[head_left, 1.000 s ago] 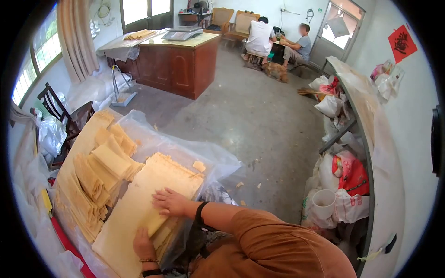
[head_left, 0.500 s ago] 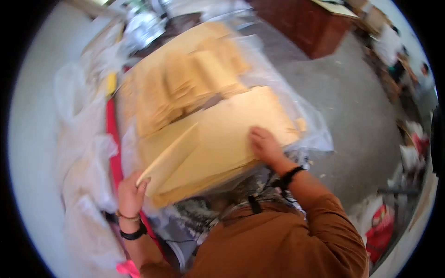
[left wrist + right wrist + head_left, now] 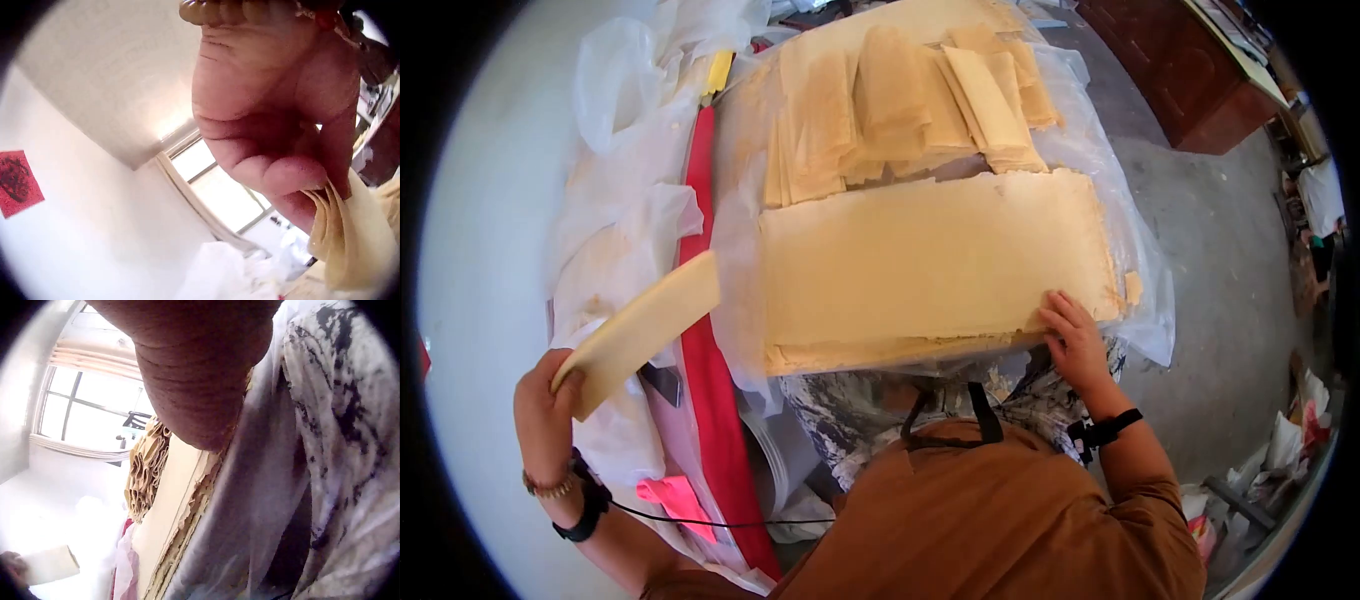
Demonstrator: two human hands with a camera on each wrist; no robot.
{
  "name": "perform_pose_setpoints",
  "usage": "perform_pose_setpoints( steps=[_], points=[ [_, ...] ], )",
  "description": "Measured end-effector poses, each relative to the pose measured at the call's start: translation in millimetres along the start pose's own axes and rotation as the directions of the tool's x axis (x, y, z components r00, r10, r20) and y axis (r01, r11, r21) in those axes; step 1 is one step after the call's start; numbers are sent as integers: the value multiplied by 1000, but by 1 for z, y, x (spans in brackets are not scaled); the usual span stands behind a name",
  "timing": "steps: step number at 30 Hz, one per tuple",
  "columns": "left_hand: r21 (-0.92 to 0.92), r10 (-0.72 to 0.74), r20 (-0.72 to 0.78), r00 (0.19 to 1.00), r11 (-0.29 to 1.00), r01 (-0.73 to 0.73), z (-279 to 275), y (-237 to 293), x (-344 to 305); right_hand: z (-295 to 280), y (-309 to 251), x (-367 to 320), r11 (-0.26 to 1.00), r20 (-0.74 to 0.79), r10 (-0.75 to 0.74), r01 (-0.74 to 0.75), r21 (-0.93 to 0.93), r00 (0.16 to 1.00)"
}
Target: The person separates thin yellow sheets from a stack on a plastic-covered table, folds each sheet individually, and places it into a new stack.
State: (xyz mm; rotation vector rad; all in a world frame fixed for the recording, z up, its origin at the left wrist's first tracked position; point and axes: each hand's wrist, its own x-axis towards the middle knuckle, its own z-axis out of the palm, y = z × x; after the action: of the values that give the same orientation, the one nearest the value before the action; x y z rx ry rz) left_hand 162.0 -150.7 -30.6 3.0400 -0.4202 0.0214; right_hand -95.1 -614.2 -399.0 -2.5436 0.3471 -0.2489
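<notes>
My left hand pinches one end of a folded pale-yellow tofu skin, held out left of the stack. In the left wrist view, its layered folds come out between thumb and fingers. A broad stack of flat tofu skin sheets lies before me, ragged along its edges. At its front right edge rests my right hand, fingers on the top sheet. The right wrist view shows the stack's layered side beside that hand. Behind the stack lie several folded tofu skins, overlapping in a row.
Clear plastic sheeting lies under the stack and hangs over the right side. A red strip runs along the left, beside white plastic-covered bags. A brown wooden desk stands at the far right. A pink cloth lies at lower left.
My left hand has lifted the folded tofu skin off the stack and carried it left. My right hand has slid toward the stack's right front edge. The head view has turned left and down.
</notes>
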Motion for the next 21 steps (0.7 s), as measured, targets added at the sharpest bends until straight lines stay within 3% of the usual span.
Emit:
perform_pose_setpoints(
  steps=[4, 6, 8, 10, 11, 14, 15, 17, 18, 19, 20, 21],
  points=[
    [43, -43, 85, 995, 998, 39, -25, -101, 5, -7, 5, -11, 1000, 38, 23, -23, 5, 999],
    [76, -213, 111, 971, 976, 206, -56, -147, 0, -6, 2, -15, 999, 43, 35, -35, 1, 998],
    [103, -195, 25, 981, 976, 191, -87, -210, -10, -10, -7, -14, 998, 53, 55, -54, -17, 997],
    [156, -195, -123, 973, 965, 213, -101, -212, -6, -3, -12, -17, 997, -5, 72, -72, 31, 997],
    [169, -343, -72, 936, 921, 351, -100, -128, 5, 1, -16, -18, 995, -30, 84, -82, 56, 996],
    [-236, -199, -66, 978, 955, 178, -61, -110, 60, 7, -41, -15, 934, 38, 210, -212, 288, 977],
    [-513, -205, -87, 975, 848, 133, -20, -95, 92, 7, -43, -16, 925, 35, 214, -215, 313, 976],
    [-943, -235, -65, 970, 333, 17, 71, -58, 164, 12, -48, -21, 905, 32, 232, -228, 360, 972],
    [-997, -248, -36, 968, 74, -18, 113, -36, 191, 19, -44, -27, 868, 18, 268, -249, 429, 963],
    [-998, -11, -23, 1000, -57, -24, 156, -52, 225, 28, -35, -37, 826, 3, 308, -269, 495, 951],
    [-990, 60, 58, 997, -122, 65, 189, -47, 248, 32, -29, -42, 780, -11, 349, -284, 558, 937],
    [-974, -1, 110, 994, -201, 108, 214, -22, 253, 30, -28, -44, 755, 0, 390, -319, 573, 921]
  ],
)
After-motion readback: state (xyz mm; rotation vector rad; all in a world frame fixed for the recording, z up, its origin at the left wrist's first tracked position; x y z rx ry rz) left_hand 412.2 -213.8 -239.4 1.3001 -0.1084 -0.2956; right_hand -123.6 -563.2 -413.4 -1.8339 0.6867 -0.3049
